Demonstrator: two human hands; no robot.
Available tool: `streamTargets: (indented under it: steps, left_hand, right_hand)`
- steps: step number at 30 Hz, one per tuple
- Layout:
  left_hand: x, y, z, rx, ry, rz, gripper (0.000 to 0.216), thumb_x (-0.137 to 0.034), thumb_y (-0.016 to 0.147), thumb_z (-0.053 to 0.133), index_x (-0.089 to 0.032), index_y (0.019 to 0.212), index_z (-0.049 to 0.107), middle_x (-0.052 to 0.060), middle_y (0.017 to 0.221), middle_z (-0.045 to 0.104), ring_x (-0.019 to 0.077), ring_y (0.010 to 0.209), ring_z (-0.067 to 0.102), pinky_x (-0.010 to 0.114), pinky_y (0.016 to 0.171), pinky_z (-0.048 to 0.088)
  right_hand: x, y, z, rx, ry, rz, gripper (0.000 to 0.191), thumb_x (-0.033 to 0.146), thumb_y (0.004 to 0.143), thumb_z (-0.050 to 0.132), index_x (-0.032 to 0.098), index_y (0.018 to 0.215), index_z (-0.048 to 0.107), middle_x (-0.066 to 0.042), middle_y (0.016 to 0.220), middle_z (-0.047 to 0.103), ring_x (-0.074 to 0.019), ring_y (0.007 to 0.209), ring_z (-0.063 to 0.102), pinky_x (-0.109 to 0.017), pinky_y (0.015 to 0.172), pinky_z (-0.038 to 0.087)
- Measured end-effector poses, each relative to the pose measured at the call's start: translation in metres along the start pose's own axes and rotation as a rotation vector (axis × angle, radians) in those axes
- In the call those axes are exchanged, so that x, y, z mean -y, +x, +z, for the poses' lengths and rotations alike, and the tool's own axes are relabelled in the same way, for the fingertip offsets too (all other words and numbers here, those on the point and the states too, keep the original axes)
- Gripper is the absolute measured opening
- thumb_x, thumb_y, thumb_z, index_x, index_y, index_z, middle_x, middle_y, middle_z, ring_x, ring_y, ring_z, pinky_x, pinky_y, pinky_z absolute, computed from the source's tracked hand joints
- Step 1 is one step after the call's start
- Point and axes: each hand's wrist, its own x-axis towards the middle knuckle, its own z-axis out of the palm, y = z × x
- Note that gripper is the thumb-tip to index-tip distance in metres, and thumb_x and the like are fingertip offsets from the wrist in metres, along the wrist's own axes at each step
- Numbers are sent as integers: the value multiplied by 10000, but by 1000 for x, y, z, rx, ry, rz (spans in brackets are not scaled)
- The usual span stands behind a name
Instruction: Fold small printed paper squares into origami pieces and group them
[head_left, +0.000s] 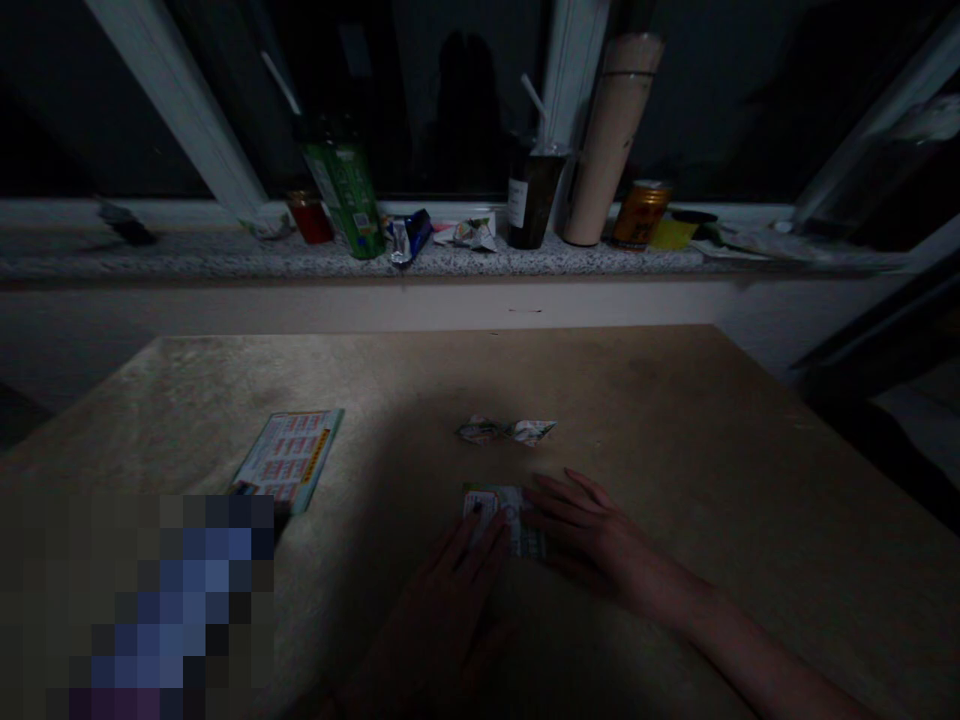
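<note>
Table, left to right. I see a printed sheet [289,458], thin, flat, glossy-looking, with red print and a yellow strip, well apart from the hands. Next is my left hand [450,585], mostly in shadow: fingers stretched out, not clenched, laid over the left part of a small printed paper [513,512]. The paper lies flat on the table [637,390], directly between my two hands. Just beyond it sit a left folded piece [480,430] and a right folded piece [534,431], creased, pointed, printed paper, near each other. My right hand [589,530] has its fingers spread on the paper's right side, not clenched; thumb too dark to read. Tabletop is smooth, brownish, scuffed.

Sill [217,258], speckled stone, left to right: red jar [310,218], green bottle [349,195], shiny crumpled blue wrapper [411,236], dark cup [536,200] with straw, tall pink cylindrical flask [611,145], gold can [642,215].
</note>
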Motion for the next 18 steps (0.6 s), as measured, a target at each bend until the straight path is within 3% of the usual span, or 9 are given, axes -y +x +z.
streamTargets:
  steps: [8, 18]
  left_hand:
    - [1, -1, 0, 51, 7, -11, 697, -320, 866, 480, -169, 1448, 127, 45, 1505, 169, 271, 1363, 153, 420, 1063, 301]
    - [0, -2, 2, 45, -6, -25, 722, -355, 857, 505, -191, 1448, 126, 71, 1512, 137, 289, 1360, 158, 451, 1053, 304]
  right_hand:
    - [-4, 4, 4, 5, -61, -45, 413, 266, 889, 520, 318, 1293, 453, 5, 1331, 503, -223, 1308, 323, -533, 1060, 234]
    - [4, 13, -5, -44, 49, 6, 256, 294, 885, 533, 287, 1131, 604, -17, 1251, 556, -199, 1225, 418, -442, 1047, 274]
